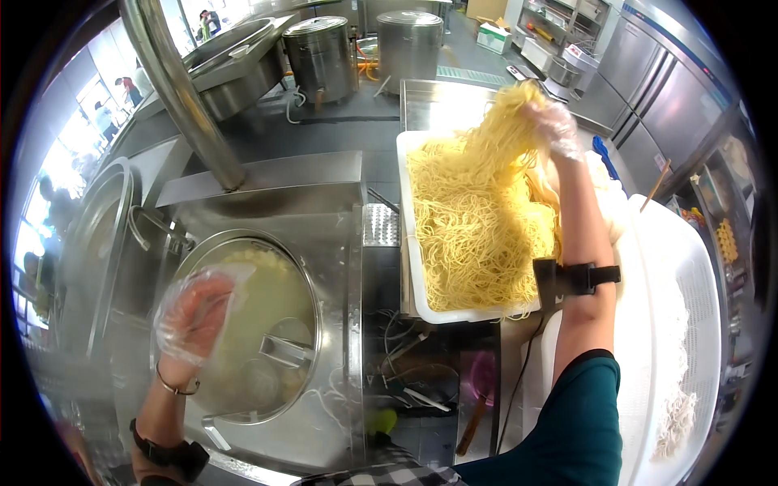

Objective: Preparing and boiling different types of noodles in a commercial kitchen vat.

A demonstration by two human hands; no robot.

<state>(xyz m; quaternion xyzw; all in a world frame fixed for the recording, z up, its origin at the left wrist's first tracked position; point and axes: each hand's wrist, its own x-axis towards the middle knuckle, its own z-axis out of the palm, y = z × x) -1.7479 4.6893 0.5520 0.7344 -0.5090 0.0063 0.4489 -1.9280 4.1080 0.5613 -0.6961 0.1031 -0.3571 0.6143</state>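
A clump of yellow noodles (510, 121) hangs from my right hand (556, 130), which is closed on it in a clear plastic glove. The strands trail down to the heap of noodles (474, 219) filling a white tub (410, 267). On the left, my left hand (196, 314), also in a loose clear glove, hovers over a round steel pot (314, 283) of cloudy yellowish liquid. Its fingers look stretched out with nothing visible in them, though the glove blurs them. A metal handle-like piece (285, 351) shows in the pot near that hand.
A white perforated basket (703, 324) with pale noodles (677, 425) stands at the right, beside white cloth. A slanted steel pipe (182, 97) rises behind the pot, near a tap (174, 235). Tall steel drums (409, 53) and a steel refrigerator (648, 81) stand farther back.
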